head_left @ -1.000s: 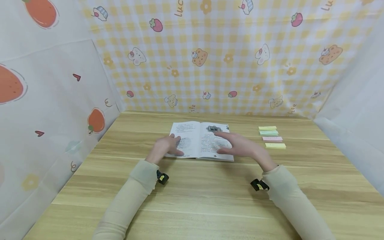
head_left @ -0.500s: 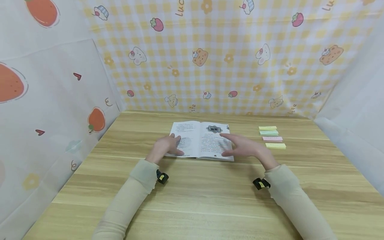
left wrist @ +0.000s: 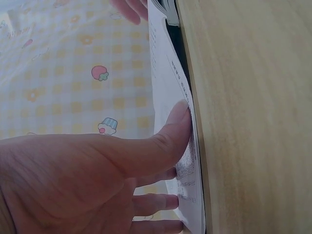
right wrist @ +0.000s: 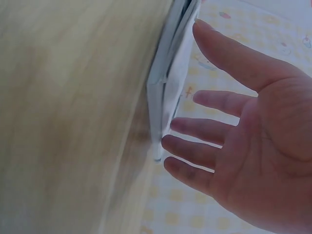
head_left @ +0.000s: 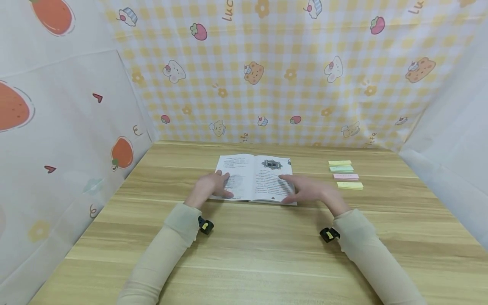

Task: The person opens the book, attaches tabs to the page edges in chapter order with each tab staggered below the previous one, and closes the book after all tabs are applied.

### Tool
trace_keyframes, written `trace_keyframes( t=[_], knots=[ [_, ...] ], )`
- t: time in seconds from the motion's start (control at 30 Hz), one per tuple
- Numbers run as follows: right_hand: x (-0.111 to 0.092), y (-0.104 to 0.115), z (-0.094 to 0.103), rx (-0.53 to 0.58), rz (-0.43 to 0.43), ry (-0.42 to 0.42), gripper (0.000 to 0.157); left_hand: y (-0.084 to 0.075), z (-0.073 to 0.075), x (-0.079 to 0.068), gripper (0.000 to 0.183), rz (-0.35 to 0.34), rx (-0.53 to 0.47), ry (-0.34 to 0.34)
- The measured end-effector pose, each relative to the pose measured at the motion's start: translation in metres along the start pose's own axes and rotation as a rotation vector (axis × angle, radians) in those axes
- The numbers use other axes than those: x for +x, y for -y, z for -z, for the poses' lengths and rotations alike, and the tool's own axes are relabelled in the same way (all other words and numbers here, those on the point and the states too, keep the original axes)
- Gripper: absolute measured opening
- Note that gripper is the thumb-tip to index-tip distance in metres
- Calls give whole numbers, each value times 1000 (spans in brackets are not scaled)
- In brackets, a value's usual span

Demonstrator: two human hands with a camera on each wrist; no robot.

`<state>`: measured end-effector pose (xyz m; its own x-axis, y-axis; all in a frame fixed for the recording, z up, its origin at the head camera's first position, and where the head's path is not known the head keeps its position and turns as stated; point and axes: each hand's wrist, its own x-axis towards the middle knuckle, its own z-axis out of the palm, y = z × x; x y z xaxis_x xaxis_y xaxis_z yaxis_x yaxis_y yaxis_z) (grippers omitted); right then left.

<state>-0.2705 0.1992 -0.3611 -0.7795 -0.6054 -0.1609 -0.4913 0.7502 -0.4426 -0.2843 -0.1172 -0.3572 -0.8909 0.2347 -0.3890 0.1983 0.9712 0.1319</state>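
An open book [head_left: 244,169] lies flat on the wooden table, with printed text on both pages and a dark ornate picture at the top of the right one. My left hand [head_left: 209,186] rests on the left page; in the left wrist view its thumb and fingertips press the paper near the outer side. At the right page is my right hand [head_left: 308,189], its thumb and fingers spread apart. The right wrist view shows those fingers [right wrist: 195,151] straight and at the page's surface or just above it; contact cannot be told. Neither hand grips anything.
Several sticky note strips stand in a column right of the book: a yellow strip [head_left: 339,163], a green strip [head_left: 341,169], a pink strip [head_left: 345,176] and another yellow strip [head_left: 350,185]. A checked cloth [head_left: 236,97] hangs behind the table [head_left: 259,254].
My right hand shifts slightly right away from the picture, then lowers toward the right page. The left hand keeps its place on the left page.
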Motion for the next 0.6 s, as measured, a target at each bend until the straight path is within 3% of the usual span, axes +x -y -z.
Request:
trace_keyframes(
  t=[0.6],
  knots=[
    [1, -4, -3, -35, -56, 11, 95, 1, -1, 0, 85, 2, -23, -5]
  ],
)
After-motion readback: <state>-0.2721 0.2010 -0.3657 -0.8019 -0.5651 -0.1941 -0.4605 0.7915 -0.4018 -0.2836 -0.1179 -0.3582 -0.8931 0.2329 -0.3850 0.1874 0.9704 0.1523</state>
